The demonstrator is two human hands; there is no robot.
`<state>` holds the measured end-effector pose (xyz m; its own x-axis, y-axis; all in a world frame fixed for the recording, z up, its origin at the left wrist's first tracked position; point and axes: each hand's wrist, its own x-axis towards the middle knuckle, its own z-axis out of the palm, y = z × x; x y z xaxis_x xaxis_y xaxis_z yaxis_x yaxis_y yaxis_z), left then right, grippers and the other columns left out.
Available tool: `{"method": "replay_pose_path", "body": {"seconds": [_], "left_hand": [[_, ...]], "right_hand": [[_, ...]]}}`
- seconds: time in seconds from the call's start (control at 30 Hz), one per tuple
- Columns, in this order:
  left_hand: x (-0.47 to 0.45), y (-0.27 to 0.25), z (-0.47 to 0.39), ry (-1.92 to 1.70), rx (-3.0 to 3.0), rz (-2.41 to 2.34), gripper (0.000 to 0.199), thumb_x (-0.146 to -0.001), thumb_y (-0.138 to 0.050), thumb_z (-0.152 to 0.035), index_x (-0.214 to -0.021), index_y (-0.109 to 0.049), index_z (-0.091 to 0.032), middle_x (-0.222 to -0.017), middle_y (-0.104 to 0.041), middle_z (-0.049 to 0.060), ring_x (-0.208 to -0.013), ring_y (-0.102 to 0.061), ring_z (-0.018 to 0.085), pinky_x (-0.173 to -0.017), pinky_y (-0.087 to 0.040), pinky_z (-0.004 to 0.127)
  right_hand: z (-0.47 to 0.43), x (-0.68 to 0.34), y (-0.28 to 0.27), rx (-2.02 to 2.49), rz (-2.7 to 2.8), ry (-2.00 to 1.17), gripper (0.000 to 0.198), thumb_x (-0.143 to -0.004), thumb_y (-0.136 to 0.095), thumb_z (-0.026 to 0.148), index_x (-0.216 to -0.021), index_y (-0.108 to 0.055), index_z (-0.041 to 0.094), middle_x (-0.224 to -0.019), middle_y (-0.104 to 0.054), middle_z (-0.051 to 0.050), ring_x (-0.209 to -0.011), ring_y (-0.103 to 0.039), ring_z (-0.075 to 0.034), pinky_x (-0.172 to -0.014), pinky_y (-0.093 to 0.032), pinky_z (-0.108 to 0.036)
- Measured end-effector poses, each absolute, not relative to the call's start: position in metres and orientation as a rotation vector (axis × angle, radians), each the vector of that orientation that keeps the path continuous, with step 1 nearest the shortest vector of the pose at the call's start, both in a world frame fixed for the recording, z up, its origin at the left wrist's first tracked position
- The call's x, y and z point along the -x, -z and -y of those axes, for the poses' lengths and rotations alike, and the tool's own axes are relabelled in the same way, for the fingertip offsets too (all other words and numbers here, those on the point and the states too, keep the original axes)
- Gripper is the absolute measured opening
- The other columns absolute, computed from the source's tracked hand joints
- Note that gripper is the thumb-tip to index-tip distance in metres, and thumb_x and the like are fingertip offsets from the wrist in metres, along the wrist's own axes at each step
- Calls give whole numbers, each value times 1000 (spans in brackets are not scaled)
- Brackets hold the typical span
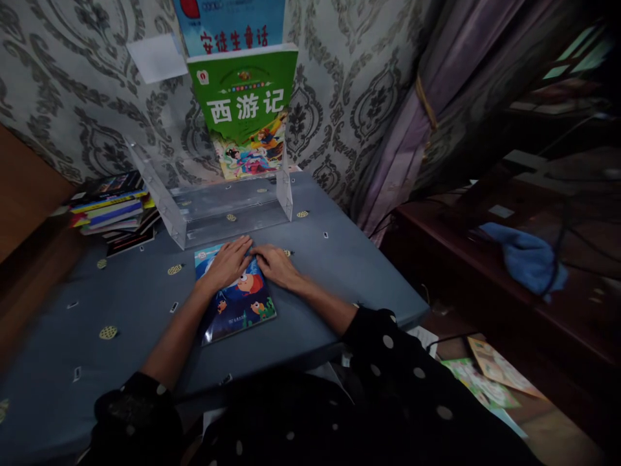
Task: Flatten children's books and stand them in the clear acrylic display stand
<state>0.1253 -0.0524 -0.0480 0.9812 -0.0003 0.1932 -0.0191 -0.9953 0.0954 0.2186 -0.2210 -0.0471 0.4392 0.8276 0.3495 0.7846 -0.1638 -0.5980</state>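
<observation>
A blue children's book (233, 307) with cartoon fish on its cover lies closed on the table in front of me. My left hand (229, 260) rests flat across the upper part of the cover, fingers stretched out to the right. At the book's upper right edge lies my right hand (275, 264), palm down, its fingertips close to those of my left. Just behind both hands stands a clear acrylic rack (233, 217) with upright side panels. A green book (247, 110) with white Chinese lettering stands upright at the back of the rack, and a blue book (233, 26) rises behind it.
A blue-grey cloth with pineapple prints covers the table (140, 349). Several books form a stack (114, 207) at the back left. Right of the table are a purple curtain (402, 129), a dark wooden cabinet (451, 259) with a blue cloth (526, 255), and picture books (504, 369) on the floor.
</observation>
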Motion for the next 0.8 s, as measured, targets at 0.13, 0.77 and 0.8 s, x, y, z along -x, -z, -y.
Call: {"method": "replay_pose_path", "body": {"seconds": [0.13,0.77,0.8], "left_hand": [[-122,52,53,-329,-3006,56,47,-102,-36,-33,-144,-49,-18,-153,-48,12,-143,-42,22,-117,-34,44],[-105,43,66,-299,-2892,151,42,-100,-39,-27,-138,-56,-19,-148,-54,10,-139,-48,22,-115,-37,45],[-105,43,67,-301,-2890,148,42,-100,-39,-27,-138,-56,-19,-148,-54,10,-139,-48,22,-115,-37,45]], "right_hand": [[227,-213,52,1886,1383,-77,32,-90,-50,4,-114,-68,15,-112,-73,-10,-107,-65,-20,-98,-48,-33],[235,-206,53,1816,1356,-86,31,-89,-49,5,-110,-69,16,-105,-73,-9,-100,-65,-22,-95,-50,-36],[235,-206,53,1812,1355,-86,30,-88,-49,5,-109,-69,16,-105,-73,-9,-100,-65,-22,-95,-50,-36]]}}
